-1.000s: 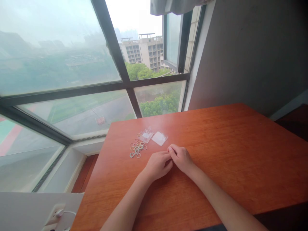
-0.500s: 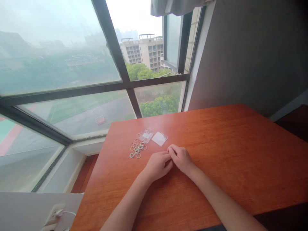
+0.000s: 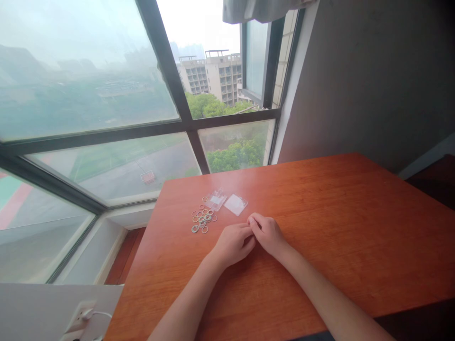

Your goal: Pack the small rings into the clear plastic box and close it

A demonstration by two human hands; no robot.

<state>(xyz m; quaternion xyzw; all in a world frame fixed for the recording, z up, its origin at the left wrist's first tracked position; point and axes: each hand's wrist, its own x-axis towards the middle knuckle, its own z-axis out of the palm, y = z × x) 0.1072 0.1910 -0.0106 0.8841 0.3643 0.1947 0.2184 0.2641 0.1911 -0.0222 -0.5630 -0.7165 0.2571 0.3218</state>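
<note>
My left hand (image 3: 234,244) and my right hand (image 3: 267,232) meet above the wooden table, their fingertips touching. Both have their fingers curled and pressed together; whatever may be between them is hidden. Beyond my left hand lies a loose cluster of small rings (image 3: 202,220), some overlapping, in pale, greenish and pinkish tones. Just past the fingertips a small whitish flat case (image 3: 236,204) rests on the tabletop. Beside it, to the left, is a clear plastic piece (image 3: 216,200) with a white patch.
The reddish-brown table (image 3: 337,227) reaches far to the right. Its back edge runs along a dark-framed window (image 3: 188,124), and a grey wall (image 3: 369,85) rises at the right. At lower left a plug with a white cable sits in a wall socket (image 3: 80,317).
</note>
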